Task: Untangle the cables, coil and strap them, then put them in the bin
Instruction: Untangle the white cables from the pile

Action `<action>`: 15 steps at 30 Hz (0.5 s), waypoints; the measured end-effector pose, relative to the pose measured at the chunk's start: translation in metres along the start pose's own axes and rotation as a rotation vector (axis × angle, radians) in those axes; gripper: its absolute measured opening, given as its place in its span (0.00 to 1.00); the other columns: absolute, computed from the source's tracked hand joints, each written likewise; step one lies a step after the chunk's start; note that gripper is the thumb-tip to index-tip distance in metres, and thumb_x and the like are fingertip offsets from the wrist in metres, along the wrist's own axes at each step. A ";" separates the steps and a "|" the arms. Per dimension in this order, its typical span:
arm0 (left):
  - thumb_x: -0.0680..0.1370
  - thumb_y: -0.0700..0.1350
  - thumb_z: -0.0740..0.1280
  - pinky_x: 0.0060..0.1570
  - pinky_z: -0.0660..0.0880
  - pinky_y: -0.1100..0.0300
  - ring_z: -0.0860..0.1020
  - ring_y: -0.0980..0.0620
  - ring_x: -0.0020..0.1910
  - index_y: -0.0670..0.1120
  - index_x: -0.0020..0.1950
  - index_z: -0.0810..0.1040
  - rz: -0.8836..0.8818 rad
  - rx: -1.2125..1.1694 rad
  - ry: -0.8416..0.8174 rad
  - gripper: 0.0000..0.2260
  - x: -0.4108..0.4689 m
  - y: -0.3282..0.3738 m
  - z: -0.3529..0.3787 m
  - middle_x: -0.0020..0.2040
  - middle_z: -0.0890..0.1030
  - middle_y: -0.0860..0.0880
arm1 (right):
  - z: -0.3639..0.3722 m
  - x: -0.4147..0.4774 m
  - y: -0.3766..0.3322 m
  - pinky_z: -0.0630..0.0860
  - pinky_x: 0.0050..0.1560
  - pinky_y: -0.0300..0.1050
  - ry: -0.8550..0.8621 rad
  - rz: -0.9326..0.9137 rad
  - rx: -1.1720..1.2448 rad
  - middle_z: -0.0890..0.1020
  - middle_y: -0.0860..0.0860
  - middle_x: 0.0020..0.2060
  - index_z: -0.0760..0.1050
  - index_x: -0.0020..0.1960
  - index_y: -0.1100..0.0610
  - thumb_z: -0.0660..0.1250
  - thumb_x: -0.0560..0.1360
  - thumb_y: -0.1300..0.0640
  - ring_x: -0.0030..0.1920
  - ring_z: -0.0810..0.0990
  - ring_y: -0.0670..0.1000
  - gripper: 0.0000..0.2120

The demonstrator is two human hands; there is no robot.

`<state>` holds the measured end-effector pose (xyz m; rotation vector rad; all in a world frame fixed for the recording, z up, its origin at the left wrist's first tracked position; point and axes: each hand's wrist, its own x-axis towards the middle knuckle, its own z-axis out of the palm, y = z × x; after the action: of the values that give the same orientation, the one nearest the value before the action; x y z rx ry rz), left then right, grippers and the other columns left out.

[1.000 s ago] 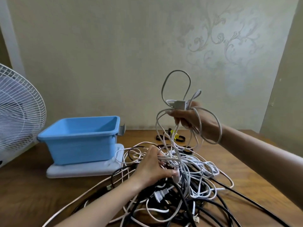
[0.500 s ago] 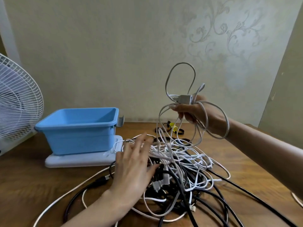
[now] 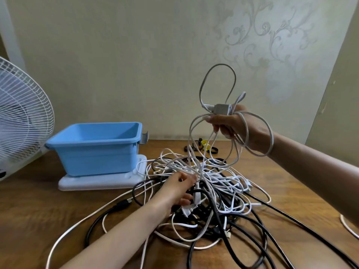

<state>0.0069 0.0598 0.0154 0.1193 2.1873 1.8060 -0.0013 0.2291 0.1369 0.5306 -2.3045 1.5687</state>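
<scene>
Zero cables coiled, strapped or binned: near centre, the left hand (image 3: 177,188) pinches white strands in the tangled pile (image 3: 219,202) on the table (image 3: 38,206). Farther right, the right hand (image 3: 239,127) grips a raised white cable (image 3: 220,109), still snarled. Straps (image 3: 202,147) lie beyond; the bin (image 3: 97,154), far left, shows no cable inside.

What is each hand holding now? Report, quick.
Left hand: grips tangled white cables.
Right hand: holds the grey cable up.

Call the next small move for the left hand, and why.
Probably pin the tangled pile down with the left hand while the right hand lifts a little higher. The right hand grips the white cable held high, yet its strands run down into the tangled pile, where the left hand grips, so it looks not yet free.
</scene>
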 end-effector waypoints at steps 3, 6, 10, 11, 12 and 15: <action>0.79 0.45 0.64 0.27 0.72 0.68 0.74 0.55 0.32 0.43 0.49 0.74 -0.007 0.026 -0.028 0.06 0.008 0.006 0.000 0.41 0.75 0.48 | -0.003 -0.001 0.002 0.63 0.22 0.34 -0.027 -0.010 -0.021 0.73 0.50 0.22 0.74 0.35 0.63 0.69 0.75 0.60 0.22 0.66 0.46 0.12; 0.79 0.38 0.63 0.29 0.78 0.66 0.78 0.54 0.27 0.39 0.44 0.73 -0.029 -0.063 -0.049 0.04 0.010 0.014 -0.002 0.38 0.77 0.43 | 0.001 -0.005 0.005 0.64 0.22 0.34 -0.117 0.007 -0.045 0.71 0.56 0.27 0.74 0.40 0.66 0.68 0.75 0.60 0.23 0.67 0.47 0.10; 0.80 0.33 0.60 0.35 0.80 0.64 0.82 0.54 0.31 0.35 0.50 0.76 0.078 -0.104 -0.092 0.05 0.006 0.024 -0.009 0.41 0.81 0.41 | 0.024 -0.016 0.016 0.70 0.32 0.32 -0.261 0.022 -0.212 0.76 0.53 0.33 0.75 0.46 0.69 0.72 0.72 0.56 0.30 0.74 0.46 0.16; 0.80 0.34 0.60 0.37 0.80 0.63 0.82 0.54 0.33 0.36 0.50 0.77 0.132 -0.086 -0.080 0.06 0.004 0.027 -0.011 0.41 0.81 0.42 | 0.031 -0.019 0.020 0.70 0.34 0.35 -0.285 0.021 -0.268 0.75 0.54 0.34 0.73 0.45 0.69 0.74 0.70 0.52 0.32 0.73 0.48 0.20; 0.80 0.33 0.59 0.37 0.80 0.63 0.82 0.55 0.33 0.39 0.48 0.77 0.184 -0.054 -0.058 0.08 0.001 0.030 -0.011 0.41 0.82 0.44 | 0.036 -0.021 0.023 0.69 0.36 0.39 -0.290 0.031 -0.329 0.75 0.54 0.34 0.72 0.42 0.68 0.76 0.68 0.49 0.33 0.72 0.49 0.23; 0.81 0.32 0.56 0.32 0.80 0.61 0.81 0.55 0.29 0.40 0.49 0.76 0.299 0.052 -0.018 0.10 -0.005 0.035 -0.010 0.38 0.80 0.45 | 0.045 -0.019 0.025 0.66 0.36 0.44 -0.217 0.066 -0.489 0.73 0.51 0.30 0.70 0.35 0.61 0.77 0.67 0.48 0.34 0.71 0.49 0.21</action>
<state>0.0046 0.0561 0.0514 0.4962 2.3033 1.8874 0.0025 0.1977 0.0913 0.5183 -2.7643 0.9464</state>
